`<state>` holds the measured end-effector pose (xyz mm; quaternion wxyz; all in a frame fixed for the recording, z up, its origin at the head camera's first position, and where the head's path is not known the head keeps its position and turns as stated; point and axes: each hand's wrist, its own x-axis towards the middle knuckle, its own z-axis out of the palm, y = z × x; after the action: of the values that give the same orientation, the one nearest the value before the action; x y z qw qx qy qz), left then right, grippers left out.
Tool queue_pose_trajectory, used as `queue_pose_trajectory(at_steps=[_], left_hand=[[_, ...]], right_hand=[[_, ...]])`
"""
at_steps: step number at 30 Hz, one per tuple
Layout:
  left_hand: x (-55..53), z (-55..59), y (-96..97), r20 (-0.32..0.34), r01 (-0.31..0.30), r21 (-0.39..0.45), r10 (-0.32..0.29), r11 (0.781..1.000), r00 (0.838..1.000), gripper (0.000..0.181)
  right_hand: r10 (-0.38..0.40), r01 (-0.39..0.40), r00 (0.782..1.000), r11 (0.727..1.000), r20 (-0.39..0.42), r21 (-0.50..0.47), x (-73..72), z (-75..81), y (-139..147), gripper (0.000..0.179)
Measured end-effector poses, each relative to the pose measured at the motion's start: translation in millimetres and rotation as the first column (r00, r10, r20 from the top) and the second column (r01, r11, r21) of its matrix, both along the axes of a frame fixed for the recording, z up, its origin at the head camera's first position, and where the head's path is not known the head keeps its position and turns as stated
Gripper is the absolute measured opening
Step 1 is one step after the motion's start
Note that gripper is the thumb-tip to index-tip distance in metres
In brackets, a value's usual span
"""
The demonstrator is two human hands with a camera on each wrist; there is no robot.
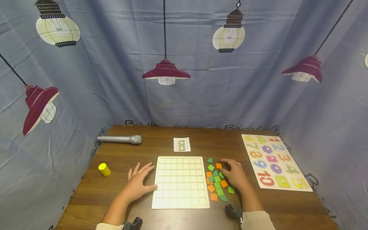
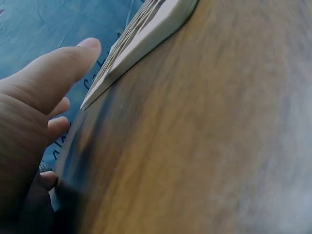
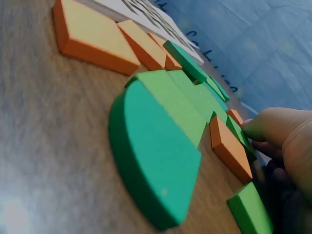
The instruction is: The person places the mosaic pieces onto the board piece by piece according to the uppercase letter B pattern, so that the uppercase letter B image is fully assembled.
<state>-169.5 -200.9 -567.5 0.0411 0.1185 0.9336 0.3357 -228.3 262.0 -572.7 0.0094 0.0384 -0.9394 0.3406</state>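
Note:
A pale square grid board (image 1: 180, 182) lies flat, its squares bare. My left hand (image 1: 139, 183) rests with fingers spread at its left side, the thumb at the board's edge. To the right of the board lie loose flat blocks: orange squares, light green squares and triangles, and dark green quarter-round blocks (image 3: 151, 156). At their far right side is my right hand (image 1: 234, 174), fingers bent, thumb and forefinger apart near an orange square block (image 1: 219, 165). In the right wrist view the thumb is beside a green triangle block (image 3: 239, 134); whether it touches is unclear.
A small printed pattern card (image 1: 182, 144) lies beyond the board. A grey microphone (image 1: 119, 139) is at the back left, with a yellow cylinder (image 1: 104, 169) nearer. On the right lies a number puzzle board (image 1: 276, 162). Curtains (image 1: 184, 102) stand behind the table.

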Motion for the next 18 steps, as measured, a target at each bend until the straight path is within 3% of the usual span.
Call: queue_pose_trajectory(at_steps=[7, 18], left_hand=[[1.7, 3.9, -2.8, -0.007, 0.040, -0.013, -0.040, 0.999, 0.999, 0.092], [0.3, -1.5, -3.2, 0.001, 0.066, -0.060, -0.066, 0.996, 0.998, 0.091]], right_hand=[[-0.015, 0.015, 1.000, 1.000, 0.006, -0.025, -5.2, -2.5, -6, 0.043], [-0.038, 0.038, 0.998, 0.999, 0.054, 0.000, -10.4, 0.4, -10, 0.038]])
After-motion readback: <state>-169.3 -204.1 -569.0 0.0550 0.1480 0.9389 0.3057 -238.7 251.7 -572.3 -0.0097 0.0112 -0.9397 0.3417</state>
